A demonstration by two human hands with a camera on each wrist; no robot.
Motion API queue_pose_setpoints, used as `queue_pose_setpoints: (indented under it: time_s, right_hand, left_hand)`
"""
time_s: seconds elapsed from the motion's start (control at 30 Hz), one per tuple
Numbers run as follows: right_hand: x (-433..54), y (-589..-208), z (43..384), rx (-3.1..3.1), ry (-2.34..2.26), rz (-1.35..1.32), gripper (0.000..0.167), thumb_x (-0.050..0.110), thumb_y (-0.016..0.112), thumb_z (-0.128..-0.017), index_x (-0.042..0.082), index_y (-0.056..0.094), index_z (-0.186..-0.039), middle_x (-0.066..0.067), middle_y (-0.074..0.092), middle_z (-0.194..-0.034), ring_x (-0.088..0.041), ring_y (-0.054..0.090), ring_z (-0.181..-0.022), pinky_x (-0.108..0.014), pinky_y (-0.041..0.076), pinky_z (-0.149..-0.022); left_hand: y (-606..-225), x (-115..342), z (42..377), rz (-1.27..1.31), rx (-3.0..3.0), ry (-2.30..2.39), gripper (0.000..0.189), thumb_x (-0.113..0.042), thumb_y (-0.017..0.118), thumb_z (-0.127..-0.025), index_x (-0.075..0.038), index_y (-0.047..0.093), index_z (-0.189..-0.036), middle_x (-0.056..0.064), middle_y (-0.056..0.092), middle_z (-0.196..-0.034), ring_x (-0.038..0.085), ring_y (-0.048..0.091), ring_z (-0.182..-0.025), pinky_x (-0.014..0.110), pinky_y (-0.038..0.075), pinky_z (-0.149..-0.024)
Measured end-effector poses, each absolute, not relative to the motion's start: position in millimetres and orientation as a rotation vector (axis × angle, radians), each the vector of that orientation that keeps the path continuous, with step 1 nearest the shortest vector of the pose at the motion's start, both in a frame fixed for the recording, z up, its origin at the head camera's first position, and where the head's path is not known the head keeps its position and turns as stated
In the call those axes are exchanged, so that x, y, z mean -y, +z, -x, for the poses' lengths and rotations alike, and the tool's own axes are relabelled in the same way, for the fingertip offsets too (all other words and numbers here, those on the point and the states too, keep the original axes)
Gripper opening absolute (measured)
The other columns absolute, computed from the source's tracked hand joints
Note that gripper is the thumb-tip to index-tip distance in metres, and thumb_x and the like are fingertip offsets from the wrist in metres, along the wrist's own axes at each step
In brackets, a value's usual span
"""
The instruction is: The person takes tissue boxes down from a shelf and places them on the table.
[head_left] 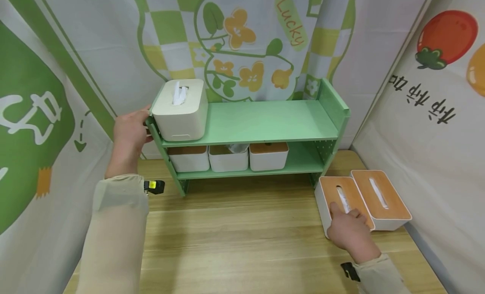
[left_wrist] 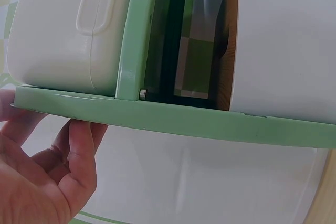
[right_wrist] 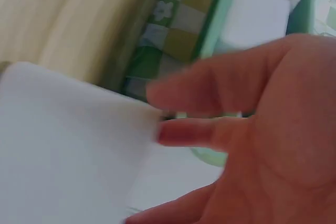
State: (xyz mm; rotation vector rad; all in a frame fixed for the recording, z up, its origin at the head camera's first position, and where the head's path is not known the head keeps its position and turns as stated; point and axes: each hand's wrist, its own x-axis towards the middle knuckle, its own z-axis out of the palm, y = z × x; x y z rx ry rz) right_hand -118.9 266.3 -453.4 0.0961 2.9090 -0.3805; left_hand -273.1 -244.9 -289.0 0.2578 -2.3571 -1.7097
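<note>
Nearest of all, at seven o'clock, comes a pale sleeve (head_left: 117,239) on the left arm. Largest beyond it are the printed cloth walls (head_left: 106,37): at twelve, the word "Lucky" (head_left: 291,20) slants in orange letters over flowers and checks; at two, black Chinese characters (head_left: 420,100), apparently with 柿 twice, run below a red fruit (head_left: 447,39); at nine, white characters (head_left: 30,117) on green are too partial for me to read. Next in size is the wooden table (head_left: 235,226), then the green shelf (head_left: 265,121) standing on it towards twelve. On the shelf's top board, at its left end, sits a cream tissue box (head_left: 179,117) with a raised rectangle low on its front; the board beneath bears three white boxes (head_left: 229,161) in a row. At four o'clock, just right of the shelf, two wood-lidded tissue boxes (head_left: 333,188) lie side by side on the table. The left hand (head_left: 129,132), at ten, holds the upper corner of the shelf's left end panel with bent fingers; the right hand (head_left: 350,233), at four, has its fingers apart over the nearer wood-lidded box, though I cannot tell how firmly they touch. Smallest is a yellow label (head_left: 153,184) on the left cuff's black clip, its marks illegible
</note>
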Motion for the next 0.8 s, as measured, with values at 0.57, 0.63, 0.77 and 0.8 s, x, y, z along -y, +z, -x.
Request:
queue_pose_setpoints:
  time_s: [0.57,0.63,0.77,0.8]
  right_hand:
    - [-156,-366,160,-3.397,-0.554,0.618,0.043,0.022,0.069,-0.092,0.0,0.06,-0.128,-0.02,0.055,-0.106,-0.033,0.056,-0.089,-0.044,0.052,-0.074]
    - [-142,-356,165,-3.412,-0.607,0.725,0.043,0.021,0.069,-0.091,0.0,0.06,-0.128,-0.018,0.054,-0.105,-0.031,0.054,-0.086,-0.042,0.051,-0.072]
    - [-115,-337,175,-3.439,-0.643,0.953,0.045,0.019,0.071,-0.088,0.001,0.06,-0.128,-0.017,0.054,-0.106,-0.031,0.053,-0.089,-0.041,0.049,-0.072]
    - [-109,-333,177,-3.442,-0.642,1.0,0.046,0.019,0.071,-0.087,0.001,0.06,-0.128,-0.017,0.054,-0.106,-0.031,0.053,-0.089,-0.041,0.049,-0.073]
  left_hand:
    - [-285,241,272,-0.238,2.357,-1.786,0.041,-0.045,0.044,-0.106,-0.026,0.057,-0.14,-0.015,0.046,-0.148,0.024,0.059,-0.115,0.033,0.054,-0.087]
    - [-285,242,271,-0.24,2.355,-1.789,0.041,-0.045,0.044,-0.106,-0.027,0.057,-0.14,-0.015,0.047,-0.147,0.024,0.059,-0.114,0.033,0.053,-0.087]
    - [-286,244,270,-0.25,2.356,-1.77,0.04,-0.046,0.044,-0.106,-0.03,0.058,-0.139,-0.014,0.048,-0.146,0.023,0.061,-0.109,0.033,0.053,-0.086]
    - [-286,244,270,-0.253,2.355,-1.767,0.039,-0.046,0.043,-0.106,-0.031,0.058,-0.139,-0.013,0.049,-0.146,0.023,0.061,-0.107,0.033,0.053,-0.086]
